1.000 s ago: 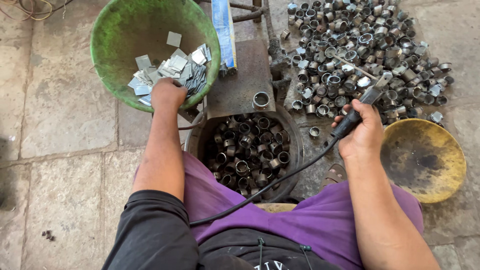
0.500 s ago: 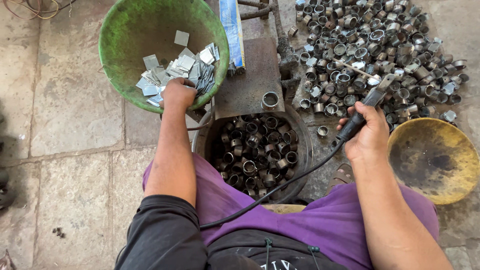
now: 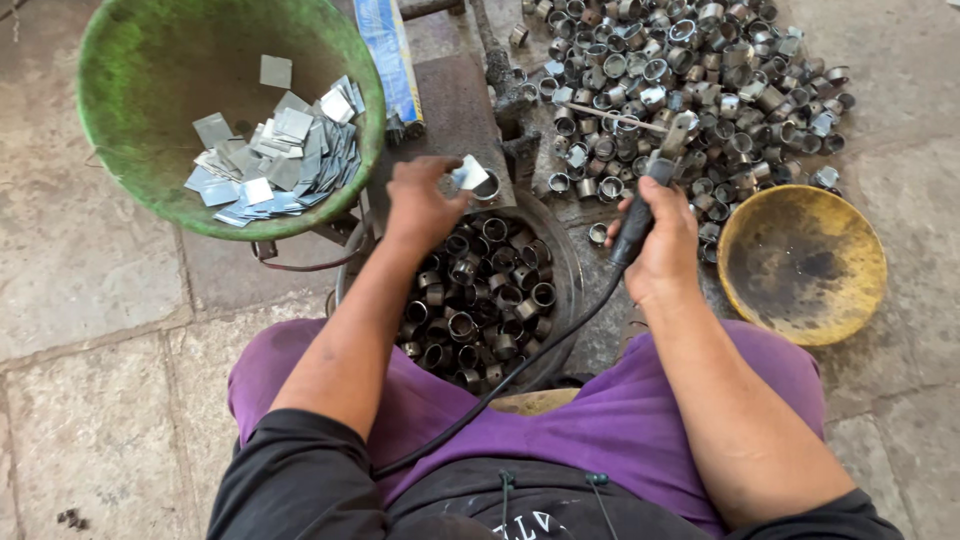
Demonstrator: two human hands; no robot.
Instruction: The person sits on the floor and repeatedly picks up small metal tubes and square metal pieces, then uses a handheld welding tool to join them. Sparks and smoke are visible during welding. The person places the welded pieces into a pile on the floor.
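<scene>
Out of the green basin (image 3: 120,150) comes the left hand (image 3: 420,200), its grip pinching one square metal plate (image 3: 470,175) above the dark rings (image 3: 480,300); the right hand (image 3: 665,240) clasps the corded tool (image 3: 640,215).

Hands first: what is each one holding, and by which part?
The left hand pinches a small metal square by one edge. The right hand grips a corded tool around its black handle.

The floor (image 3: 90,300) is laid with large, worn stone slabs, grey-beige and stained, with dark joints running between them. Daylight falls evenly, casting soft shadows. A small cluster of dark specks (image 3: 70,518) lies on the slab at lower left.
</scene>
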